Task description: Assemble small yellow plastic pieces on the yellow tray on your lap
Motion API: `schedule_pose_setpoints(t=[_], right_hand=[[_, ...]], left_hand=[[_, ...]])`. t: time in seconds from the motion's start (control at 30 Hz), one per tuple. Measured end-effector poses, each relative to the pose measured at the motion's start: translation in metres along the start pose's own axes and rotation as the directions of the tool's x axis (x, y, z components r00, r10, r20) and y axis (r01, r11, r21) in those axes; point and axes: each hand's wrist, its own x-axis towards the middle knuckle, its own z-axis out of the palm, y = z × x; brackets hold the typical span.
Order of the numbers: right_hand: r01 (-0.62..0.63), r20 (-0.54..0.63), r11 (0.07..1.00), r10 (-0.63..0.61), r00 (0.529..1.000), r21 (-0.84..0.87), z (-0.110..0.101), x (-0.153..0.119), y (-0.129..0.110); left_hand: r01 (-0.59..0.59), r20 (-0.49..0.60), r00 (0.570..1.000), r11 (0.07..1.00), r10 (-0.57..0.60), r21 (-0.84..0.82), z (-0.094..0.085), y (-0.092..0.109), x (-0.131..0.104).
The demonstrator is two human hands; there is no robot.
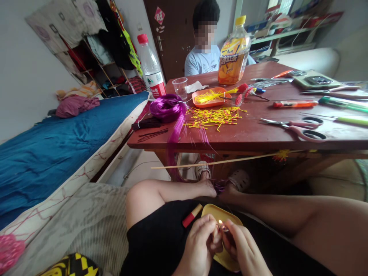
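Observation:
Low over my lap, my right hand [237, 241] is wrapped round a lighter [224, 228], and a small flame [220, 221] burns at its top. My left hand [202, 237] is closed in a pinch right beside the flame. What its fingertips hold is too small and covered to name. Beneath both hands a yellow tray [212, 210] rests on my black clothing. Left of the tray lies a small red and tan tube [192, 215], close to my left hand.
On the red table [247, 136] are purple threads [169, 109], yellow-tipped stems [215, 118], an orange dish [198, 100], scissors [301, 124], pens and two bottles. A thin stick [184, 165] crosses below the table's front edge. A person [202, 61] sits opposite; a bed [71, 126] stands left.

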Motion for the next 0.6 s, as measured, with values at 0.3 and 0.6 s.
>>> schedule_pose_setpoints(t=[0.3, 0.6], right_hand=[[-0.016, 0.013, 1.000, 0.016, 1.000, 0.000, -0.0012, -0.0002, 0.0049], [0.013, 0.028, 1.000, -0.013, 1.000, 0.000, -0.0025, 0.0004, 0.0104]], left_hand=[[-0.002, -0.026, 1.000, 1.000, 0.002, 0.000, 0.0011, -0.0006, 0.0003], [0.005, -0.022, 1.000, 1.000, -0.005, -0.004, 0.0022, 0.0005, 0.0006]])
